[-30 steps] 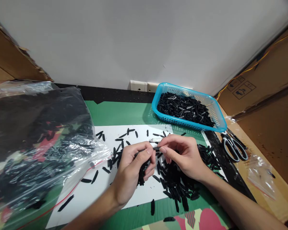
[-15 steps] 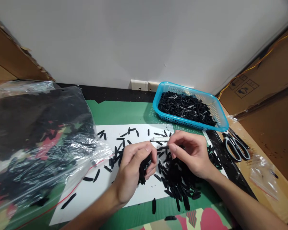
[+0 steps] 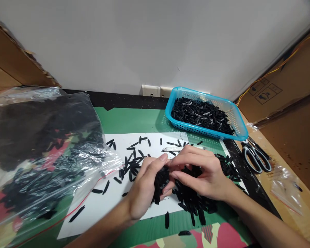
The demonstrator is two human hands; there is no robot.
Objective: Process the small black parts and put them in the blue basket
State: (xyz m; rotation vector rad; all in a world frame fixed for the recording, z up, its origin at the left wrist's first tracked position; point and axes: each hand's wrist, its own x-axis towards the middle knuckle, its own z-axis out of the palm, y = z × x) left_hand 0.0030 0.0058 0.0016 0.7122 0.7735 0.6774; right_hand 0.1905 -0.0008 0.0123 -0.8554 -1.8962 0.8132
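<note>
Now left hand (image 3: 147,186) curling, palm turned inward, cupping bundle of black strips (image 3: 160,182). Right hand (image 3: 198,174) reaching across, fingertips (image 3: 173,175) pinching at that bundle. Both hovering over loose pile (image 3: 193,196) on white sheet (image 3: 103,203). Blue basket (image 3: 241,129) sitting beyond, scissors (image 3: 257,158) lying right.

Basket (image 3: 239,119) behind the pile (image 3: 193,198), bag (image 3: 41,151) left, scissors (image 3: 255,156) right.

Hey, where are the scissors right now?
In the head view, the scissors lie at the right edge of the table, just past the near right corner of the blue basket.
</note>
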